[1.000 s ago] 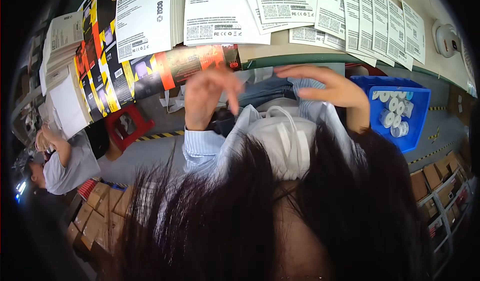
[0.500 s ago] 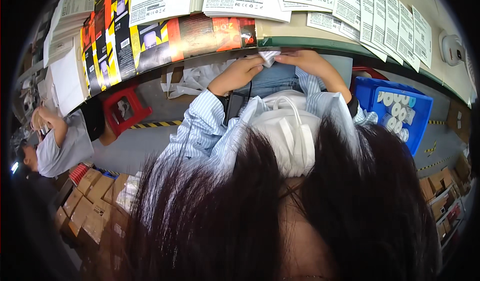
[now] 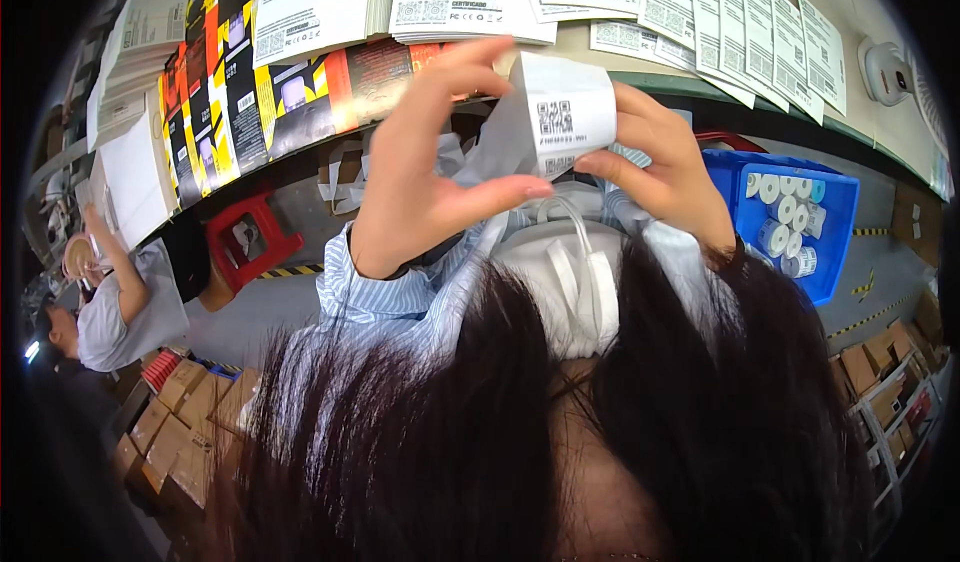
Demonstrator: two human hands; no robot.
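A white strip of labels (image 3: 585, 97) with printed square codes hangs bent over in front of me, below the table's edge. My right hand (image 3: 672, 167) grips its right side, thumb in front and fingers behind. At its left, my left hand (image 3: 415, 167) is raised with thumb and fingers spread wide. Its fingertips come close to the strip, slightly blurred; whether they touch it I cannot tell. Grey-white backing paper (image 3: 495, 147) trails from the strip's left side toward my lap.
Stacks of white printed sheets (image 3: 470, 2) and yellow-black-orange printed cards (image 3: 300, 97) line the table edge. More sheets fan out (image 3: 760, 37) at right, near a white device (image 3: 890, 72). A blue bin (image 3: 835, 197) holds several label rolls. A red stool (image 3: 250, 237) and another person (image 3: 130, 292) are at left.
Both hands have risen toward me and moved apart, bringing the label strip up into fuller view. My left hand has opened from its pinch near the small white piece. The view has shifted slightly.
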